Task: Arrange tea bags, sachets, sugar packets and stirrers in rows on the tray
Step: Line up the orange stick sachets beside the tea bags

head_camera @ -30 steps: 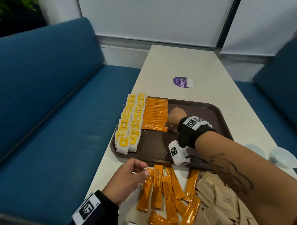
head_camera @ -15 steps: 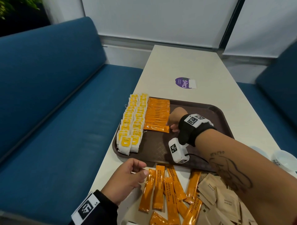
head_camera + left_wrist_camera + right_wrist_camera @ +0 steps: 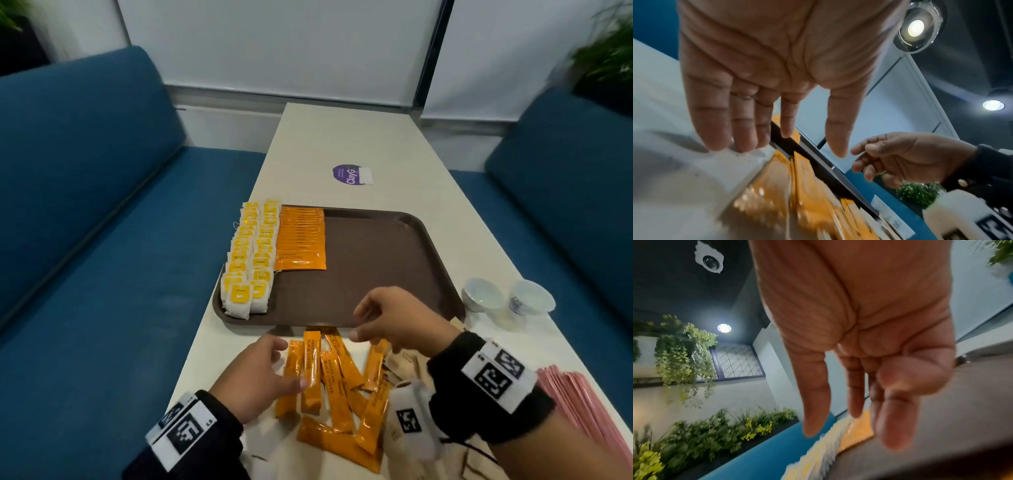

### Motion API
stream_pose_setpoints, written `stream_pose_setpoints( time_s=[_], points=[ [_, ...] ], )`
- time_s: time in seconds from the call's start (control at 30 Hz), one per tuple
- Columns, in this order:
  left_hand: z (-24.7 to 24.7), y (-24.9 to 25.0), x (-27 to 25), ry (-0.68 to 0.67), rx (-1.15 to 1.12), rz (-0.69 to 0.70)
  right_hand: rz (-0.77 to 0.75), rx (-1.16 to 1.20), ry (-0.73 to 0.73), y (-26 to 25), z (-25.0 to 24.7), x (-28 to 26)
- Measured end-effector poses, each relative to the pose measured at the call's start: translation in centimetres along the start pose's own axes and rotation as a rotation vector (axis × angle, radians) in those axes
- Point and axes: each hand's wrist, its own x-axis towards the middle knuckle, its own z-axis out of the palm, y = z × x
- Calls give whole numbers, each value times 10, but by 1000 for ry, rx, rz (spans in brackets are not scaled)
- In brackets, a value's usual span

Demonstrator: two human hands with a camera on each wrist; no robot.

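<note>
A long pale table (image 3: pixel 346 144) runs between two blue sofas (image 3: pixel 85 212). A round purple sticker (image 3: pixel 347 174) lies on its far half. Two small white cups (image 3: pixel 483 298) stand near its right edge. Green plants (image 3: pixel 682 350) hang along a wall under round ceiling lights (image 3: pixel 915 28).

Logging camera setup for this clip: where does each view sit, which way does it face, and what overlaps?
Head: on the head, facing down at the tray, both hands visible.
Left wrist: under the left hand, facing along the fingers toward loose orange sachets; the right hand shows too.
Right wrist: under the right hand, facing over the tray at the tea bags.
Shared: tray, sachets.
</note>
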Motion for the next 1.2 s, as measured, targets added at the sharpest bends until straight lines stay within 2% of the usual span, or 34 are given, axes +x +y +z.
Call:
stream_pose_setpoints(
  time_s=[0.13,0.23,0.4,0.47,0.73,1.03,1.13,1.2],
  points=[
    [10,5,-3,-1,-7,-33,160,-87,-78,4,38,-10],
    [11,8,-3,-19,-75,-52,181,-100,-81,-3,50,-10],
    [17,14,-4,-32,-295,-100,220,19,-104,-8,64,-7],
    [20,13,-2,-51,-334,-112,210,24,-109,-8,70,-4],
    [20,16,-3,-59,-252,-26,208,221,-186,-6,82,1],
    [24,10,0,-132,-293,-22,186,256,-230,-8,74,-2],
    [29,11,1,-109,-371,8,106,314,-191,-11,74,-5],
    [31,14,-2,-71,-452,5,38,306,-110,-12,75,-7]
  ],
)
